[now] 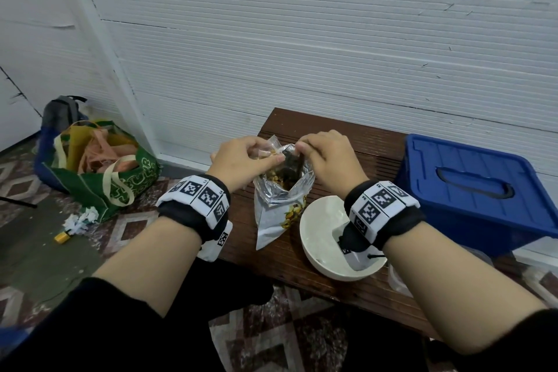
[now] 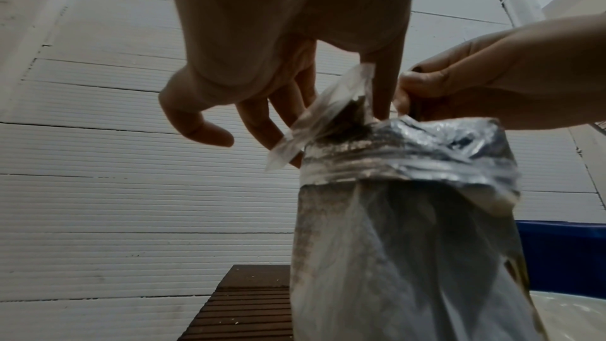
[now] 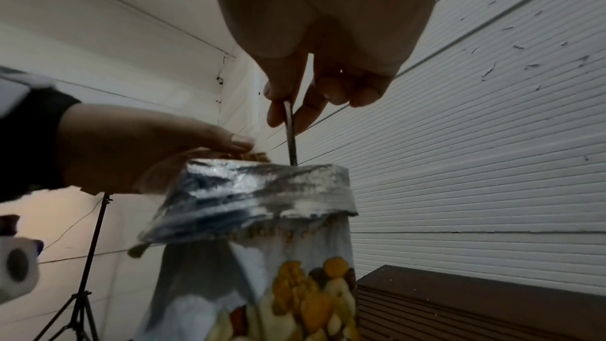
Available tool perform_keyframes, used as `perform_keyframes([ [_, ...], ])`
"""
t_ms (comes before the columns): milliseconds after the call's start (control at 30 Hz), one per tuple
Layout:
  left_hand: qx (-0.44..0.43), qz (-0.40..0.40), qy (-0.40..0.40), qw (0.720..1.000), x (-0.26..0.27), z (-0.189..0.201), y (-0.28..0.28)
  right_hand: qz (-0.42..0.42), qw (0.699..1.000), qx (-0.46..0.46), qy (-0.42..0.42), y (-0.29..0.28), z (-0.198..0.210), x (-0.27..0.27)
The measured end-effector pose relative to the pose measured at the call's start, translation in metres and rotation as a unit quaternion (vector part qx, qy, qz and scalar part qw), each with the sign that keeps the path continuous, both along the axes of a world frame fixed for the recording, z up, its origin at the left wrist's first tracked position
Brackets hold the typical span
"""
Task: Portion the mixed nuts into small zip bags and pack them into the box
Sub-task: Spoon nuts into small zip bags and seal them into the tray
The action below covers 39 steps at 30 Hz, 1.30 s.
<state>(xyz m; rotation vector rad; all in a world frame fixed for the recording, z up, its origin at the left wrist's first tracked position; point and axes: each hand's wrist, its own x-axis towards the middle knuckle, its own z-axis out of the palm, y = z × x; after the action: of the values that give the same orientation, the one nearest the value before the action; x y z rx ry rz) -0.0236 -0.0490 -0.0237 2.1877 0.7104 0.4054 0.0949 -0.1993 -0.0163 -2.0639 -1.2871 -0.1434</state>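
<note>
A large foil bag of mixed nuts [image 1: 280, 208] stands open on the dark wooden table [image 1: 377, 145], its top rolled down. My left hand [image 1: 265, 155] pinches a small clear zip bag [image 2: 323, 123] at the big bag's mouth, between thumb and fingers. A few nuts show inside the small bag [image 3: 255, 157]. My right hand [image 1: 303, 149] pinches the thin metal handle of a spoon [image 3: 291, 139], which goes straight down into the nut bag [image 3: 262, 217]. The spoon's dark bowl [image 1: 290, 167] sits among the nuts. A blue plastic box [image 1: 471, 184] with its lid on stands at the table's right end.
A white bowl [image 1: 317, 220] sits on the table just right of the nut bag, under my right wrist. On the patterned floor to the left lie a green tote bag [image 1: 99, 166], crumpled paper [image 1: 80, 219] and a grey backpack [image 1: 62, 112]. A white panelled wall is close behind.
</note>
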Motion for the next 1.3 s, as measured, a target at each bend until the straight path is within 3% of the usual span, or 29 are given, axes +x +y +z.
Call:
perform_keyframes([
  [267,0.008,0.0,0.0,1.0,-0.002,0.001,-0.002,-0.053,0.987,0.027,0.147,-0.005,0.0,-0.005],
  [467,-0.004,0.003,0.0,1.0,-0.002,-0.001,-0.002,-0.106,0.976,0.019,0.188,-0.004,-0.005,-0.007],
  [833,0.01,-0.007,0.009,1.0,-0.007,0.003,0.0,-0.255,0.915,0.115,0.292,-0.01,0.003,0.014],
  [1067,0.023,-0.003,0.019,1.0,-0.01,0.007,0.008,-0.299,0.893,0.14,0.305,-0.016,0.023,0.029],
  [1300,0.041,-0.013,0.055,0.998,-0.009,0.012,0.008,-0.3,0.894,0.168,0.288,-0.016,0.038,0.042],
])
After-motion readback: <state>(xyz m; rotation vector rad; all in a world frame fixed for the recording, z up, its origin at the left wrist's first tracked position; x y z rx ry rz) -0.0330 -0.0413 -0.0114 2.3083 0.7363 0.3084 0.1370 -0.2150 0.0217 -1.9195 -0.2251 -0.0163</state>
